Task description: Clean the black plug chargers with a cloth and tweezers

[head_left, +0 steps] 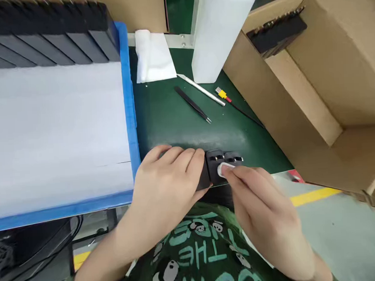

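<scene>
The left hand (170, 170), fingers together, clasps black plug adapters (213, 169), likely stiff and light, best held by their sides; the right hand (265, 213) pinches a white pad (221, 168), perhaps cloth.

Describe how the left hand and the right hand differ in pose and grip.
The left hand clasps black blocks directly, while the right hand pinches a small white piece at their face. The left hand arches over the blocks with its fingers side by side; the right hand is curled. Both hands are bare.
</scene>
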Demonstrator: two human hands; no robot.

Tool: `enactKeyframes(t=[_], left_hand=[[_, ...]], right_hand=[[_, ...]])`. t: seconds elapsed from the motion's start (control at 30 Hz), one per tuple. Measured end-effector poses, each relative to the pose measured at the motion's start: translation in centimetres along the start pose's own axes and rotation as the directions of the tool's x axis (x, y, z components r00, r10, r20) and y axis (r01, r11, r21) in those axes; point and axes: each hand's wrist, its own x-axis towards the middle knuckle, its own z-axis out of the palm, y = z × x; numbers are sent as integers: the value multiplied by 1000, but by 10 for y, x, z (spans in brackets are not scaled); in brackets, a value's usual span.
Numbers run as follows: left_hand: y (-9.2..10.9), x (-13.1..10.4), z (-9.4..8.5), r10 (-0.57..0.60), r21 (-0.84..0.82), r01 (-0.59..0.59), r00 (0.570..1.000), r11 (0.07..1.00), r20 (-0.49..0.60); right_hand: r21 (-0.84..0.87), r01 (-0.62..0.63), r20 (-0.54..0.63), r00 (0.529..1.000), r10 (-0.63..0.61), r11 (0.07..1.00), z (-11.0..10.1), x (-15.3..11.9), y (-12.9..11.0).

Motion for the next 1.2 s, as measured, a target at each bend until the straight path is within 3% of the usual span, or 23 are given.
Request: enactKeyframes(t=[0.17, 0.33, 0.73, 0.93, 1.07, 1.2], left_hand=[[0, 3, 3, 8, -6, -8, 1000, 1000, -27], [2, 3, 2, -8, 9, 7, 1000, 1000, 22], [2, 4, 3, -37, -6, 37, 999, 999, 29], [2, 4, 2, -48, -11, 49, 998, 999, 43], [3, 5, 2, -62, 3, 62, 998, 998, 18], [4, 4, 3, -68, 21, 67, 997, 998, 35]], right_hand=[[42, 71, -39, 997, -70, 997, 10, 14, -11], [142, 18, 17, 1000, -20, 990, 4, 9, -8], [49, 27, -58, 998, -24, 998, 4, 3, -9], [63, 14, -59, 998, -10, 998, 9, 6, -12], [118, 95, -70, 994, -87, 989, 17, 7, -19], [135, 47, -66, 997, -38, 990, 20, 7, -21]])
